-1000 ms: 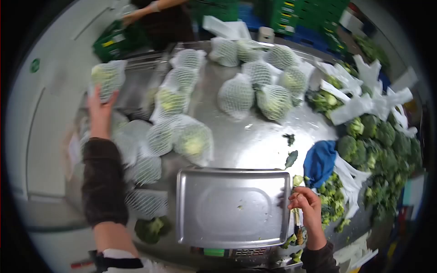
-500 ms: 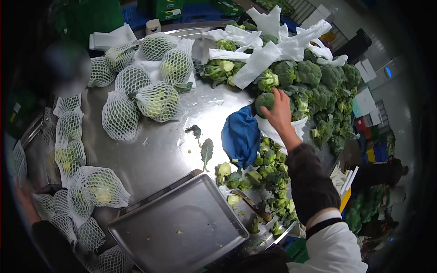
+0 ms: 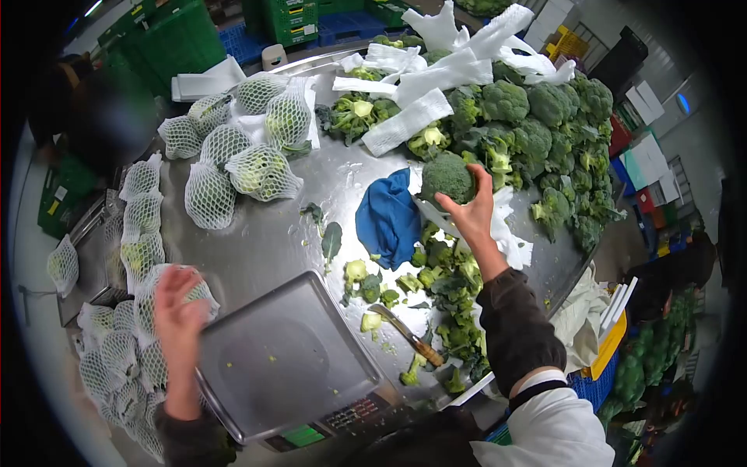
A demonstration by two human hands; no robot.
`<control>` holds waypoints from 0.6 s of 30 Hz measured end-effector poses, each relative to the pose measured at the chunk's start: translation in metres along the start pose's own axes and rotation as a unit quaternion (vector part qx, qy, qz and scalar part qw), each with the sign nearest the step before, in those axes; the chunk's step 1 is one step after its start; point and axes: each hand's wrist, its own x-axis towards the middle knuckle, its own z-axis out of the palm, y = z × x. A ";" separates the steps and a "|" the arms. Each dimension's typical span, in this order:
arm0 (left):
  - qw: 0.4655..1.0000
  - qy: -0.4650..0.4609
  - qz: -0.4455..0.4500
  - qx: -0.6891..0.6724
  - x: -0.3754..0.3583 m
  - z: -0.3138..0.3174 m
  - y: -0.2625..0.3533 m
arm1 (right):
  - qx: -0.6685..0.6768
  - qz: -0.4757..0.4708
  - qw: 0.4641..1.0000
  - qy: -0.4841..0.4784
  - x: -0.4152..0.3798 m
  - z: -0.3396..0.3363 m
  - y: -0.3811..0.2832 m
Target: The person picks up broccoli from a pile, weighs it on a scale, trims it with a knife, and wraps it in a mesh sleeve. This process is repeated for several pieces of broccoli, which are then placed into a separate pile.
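My right hand point(image 3: 476, 222) grips a head of broccoli point(image 3: 448, 177), thumb and fingers around its green crown. Just left of that lies a crumpled blue cloth point(image 3: 389, 219). My left hand point(image 3: 177, 311), somewhat blurred, is raised with fingers apart and nothing in it. It hovers between the netted heads point(image 3: 120, 350) at the left and the metal pan of a weighing scale point(image 3: 292, 358). A curved knife with a wooden handle point(image 3: 419, 341) rests among broccoli trimmings point(image 3: 455, 300) to the right of the scale.
Broccoli heads point(image 3: 537, 128) are piled at the back right, with white foam net sleeves point(image 3: 436, 82) on top. More netted heads point(image 3: 253, 171) stand at the back left of the steel table point(image 3: 257, 241). Green crates point(image 3: 292, 23) are beyond it.
My left hand has come in from the far left edge to beside the scale. My right hand has closed on the broccoli head and turned its crown up. The view has shifted.
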 end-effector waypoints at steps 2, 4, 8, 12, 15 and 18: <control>0.996 -0.073 -0.015 -0.040 -0.015 0.067 0.023 | 0.114 -0.011 0.993 0.019 -0.010 -0.018 -0.035; 0.993 -0.115 0.033 0.000 -0.033 0.121 0.037 | 0.142 -0.017 0.989 -0.039 -0.027 -0.043 -0.093; 0.959 -0.082 0.189 0.194 -0.067 0.185 0.054 | 0.215 0.008 0.961 -0.173 -0.084 -0.061 -0.173; 0.993 0.018 0.086 0.075 -0.110 0.172 0.023 | 0.322 0.011 0.897 -0.303 -0.113 -0.069 -0.173; 0.995 0.095 -0.007 -0.022 -0.134 0.138 0.017 | 0.113 -0.085 0.970 -0.195 -0.086 -0.068 -0.101; 0.985 0.141 0.023 0.096 -0.152 0.111 -0.002 | -0.210 -0.139 0.963 -0.096 -0.070 -0.051 -0.010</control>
